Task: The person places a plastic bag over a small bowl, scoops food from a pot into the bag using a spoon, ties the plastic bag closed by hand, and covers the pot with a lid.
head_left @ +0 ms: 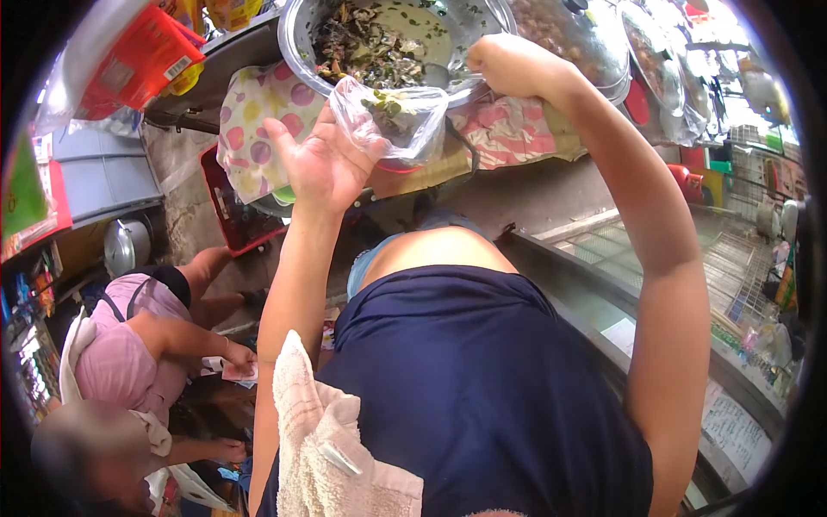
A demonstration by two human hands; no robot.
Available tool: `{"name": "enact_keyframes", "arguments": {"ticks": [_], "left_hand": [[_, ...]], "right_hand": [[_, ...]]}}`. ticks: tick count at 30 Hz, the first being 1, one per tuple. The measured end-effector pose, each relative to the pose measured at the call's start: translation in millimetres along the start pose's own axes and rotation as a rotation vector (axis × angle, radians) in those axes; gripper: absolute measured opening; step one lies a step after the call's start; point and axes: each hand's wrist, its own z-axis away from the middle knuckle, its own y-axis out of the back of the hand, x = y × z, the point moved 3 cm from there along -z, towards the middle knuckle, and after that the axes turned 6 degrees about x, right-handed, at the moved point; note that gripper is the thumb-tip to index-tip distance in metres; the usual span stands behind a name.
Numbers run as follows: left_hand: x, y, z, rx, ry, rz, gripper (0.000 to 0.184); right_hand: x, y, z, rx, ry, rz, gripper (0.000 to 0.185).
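A clear plastic bag point(401, 125) with some leafy food inside hangs at the front rim of a large metal bowl point(297, 52). My left hand point(323, 164) supports the bag, palm up, with its thumb apart and its fingers partly hidden behind the plastic. The bowl contains dark leafy pieces point(370, 52) in pale broth. Over the bowl's right rim, my right hand point(521, 65) is closed in a fist. It appears to grip a ladle point(437, 76), whose head rests in the broth; the handle is mostly hidden.
Lidded pots of food point(573, 43) stand right of the bowl. Below them lies a pink-and-white cloth point(504, 133); a dotted cloth point(258, 129) hangs at left. A person in pink point(129, 336) is at lower left, holding paper. A red crate point(228, 211) sits below the counter.
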Motion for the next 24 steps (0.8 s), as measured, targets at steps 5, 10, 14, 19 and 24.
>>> {"name": "enact_keyframes", "arguments": {"ticks": [5, 10, 14, 19, 24], "left_hand": [[-0.2, -1.6, 1.4, -0.018, 0.010, -0.007, 0.117], [-0.7, -7.7, 1.4, 0.060, -0.019, -0.038, 0.117], [0.5, -1.9, 0.8, -0.043, 0.003, -0.035, 0.117], [0.2, -5.9, 2.7, 0.030, -0.021, -0.064, 0.116], [4.4, 4.7, 0.0, -0.027, -0.013, -0.062, 0.114]], "right_hand": [[10.4, 9.1, 12.7, -0.040, -0.072, -0.353, 0.026], [28.8, 8.4, 32.3, 0.098, -0.066, -0.594, 0.027], [22.7, 24.1, 47.9, 0.081, -0.145, -0.761, 0.029], [-13.9, 51.0, 77.7, 0.263, -0.142, -0.599, 0.026], [-61.1, 41.0, 98.6, 0.489, 0.176, -0.239, 0.032]]}}
